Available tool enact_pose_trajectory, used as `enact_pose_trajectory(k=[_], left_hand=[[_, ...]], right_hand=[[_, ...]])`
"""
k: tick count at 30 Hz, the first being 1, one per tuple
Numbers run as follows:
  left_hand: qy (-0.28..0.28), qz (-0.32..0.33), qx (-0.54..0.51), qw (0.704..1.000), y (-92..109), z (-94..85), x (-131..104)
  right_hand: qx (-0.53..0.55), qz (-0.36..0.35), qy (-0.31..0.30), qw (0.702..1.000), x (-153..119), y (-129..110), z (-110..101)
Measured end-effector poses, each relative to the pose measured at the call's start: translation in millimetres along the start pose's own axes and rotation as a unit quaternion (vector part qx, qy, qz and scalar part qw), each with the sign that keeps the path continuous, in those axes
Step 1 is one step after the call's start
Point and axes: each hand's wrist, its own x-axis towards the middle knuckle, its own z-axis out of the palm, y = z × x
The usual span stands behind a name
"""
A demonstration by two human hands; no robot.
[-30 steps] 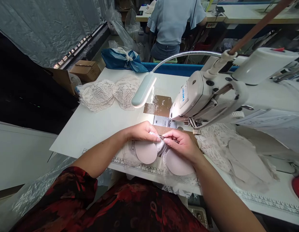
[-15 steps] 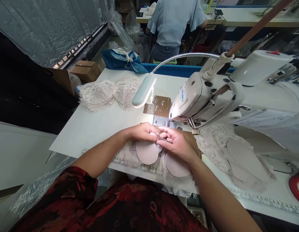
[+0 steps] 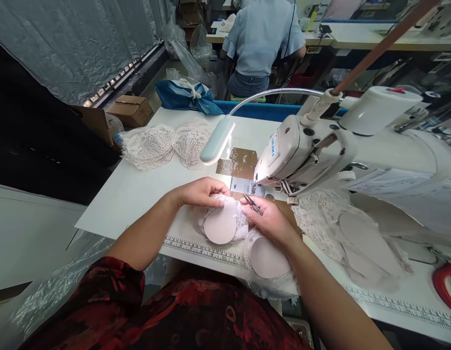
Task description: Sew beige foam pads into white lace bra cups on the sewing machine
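Left hand [image 3: 202, 192] pinches the lace-trimmed bra [image 3: 220, 226] by one cup's edge | right hand [image 3: 268, 218] grips thread snips [image 3: 253, 205] | bra's on the table [image 3: 138, 194], before the JUKI sewing machine [image 3: 287, 141] | thread-trimming, apparently; next cut calls for steady fabric

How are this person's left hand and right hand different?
The left hand pinches the edge of a lace-trimmed cup; the right hand holds a small dark tool. The left hand is farther from the sewing machine; the right hand is closer. Both hands are bare.
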Motion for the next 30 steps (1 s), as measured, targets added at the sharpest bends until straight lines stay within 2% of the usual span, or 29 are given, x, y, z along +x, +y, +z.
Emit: enact_pose_trajectory(k=[8,15,17,20,25,30], left_hand=[[0.048,0.003,0.018,0.999,4,18.3,9],[0.020,-0.031,-0.054,0.998,0,30.8,15],[0.022,-0.041,-0.080,0.996,0,31.6,15],[0.025,-0.037,-0.093,0.995,1,30.2,15],[0.057,-0.038,-0.106,0.992,-3,28.7,15],[0.068,-0.036,-0.113,0.991,-6,30.8,17]], right_hand=[[-0.054,-0.063,0.028,0.996,-2,-1,2],[-0.061,-0.091,0.059,0.992,-3,2,4],[-0.023,-0.090,0.062,0.994,-3,5,3],[0.022,-0.068,0.036,0.997,-4,8,-1],[-0.042,-0.087,0.048,0.994,-6,5,-7],[-0.008,-0.060,0.026,0.998,-6,8,-3]])
